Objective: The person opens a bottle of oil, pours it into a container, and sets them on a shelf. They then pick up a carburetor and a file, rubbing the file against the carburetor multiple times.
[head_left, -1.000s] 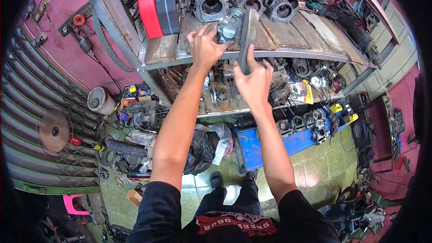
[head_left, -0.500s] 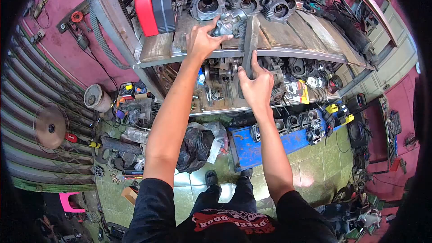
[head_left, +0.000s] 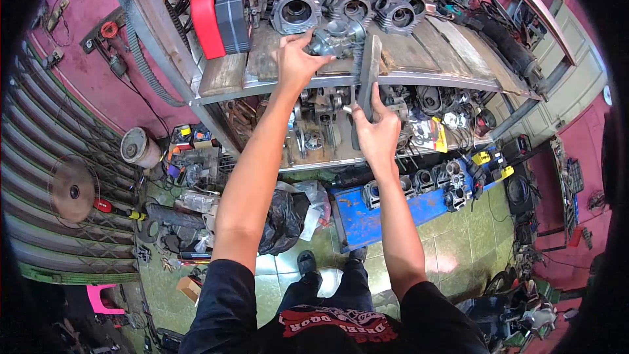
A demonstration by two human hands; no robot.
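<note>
My left hand [head_left: 299,64] grips a small silver metal part that looks like a carburetor [head_left: 339,43], held just above the front of the wooden shelf [head_left: 409,49]. In my right hand [head_left: 378,134] is a wire brush [head_left: 371,72] with a long greyish handle, tilted nearly upright. Its dark bristles face left and touch, or nearly touch, the right side of the carburetor. My right index finger lies stretched along the handle. Behind the carburetor stands a finned engine cylinder [head_left: 295,12], with another cylinder [head_left: 354,10] to its right.
A red and grey container [head_left: 209,16] stands at the shelf's left end. The lower shelf [head_left: 327,154] is crowded with metal parts. Below it, a blue bench [head_left: 357,219] bears several engine parts. A black plastic bag [head_left: 285,219] and a fan [head_left: 73,190] are at the left.
The brush and my right hand have shifted slightly down and right against the carburetor. The carburetor has turned a little in my left hand. The whole view has shifted slightly.
</note>
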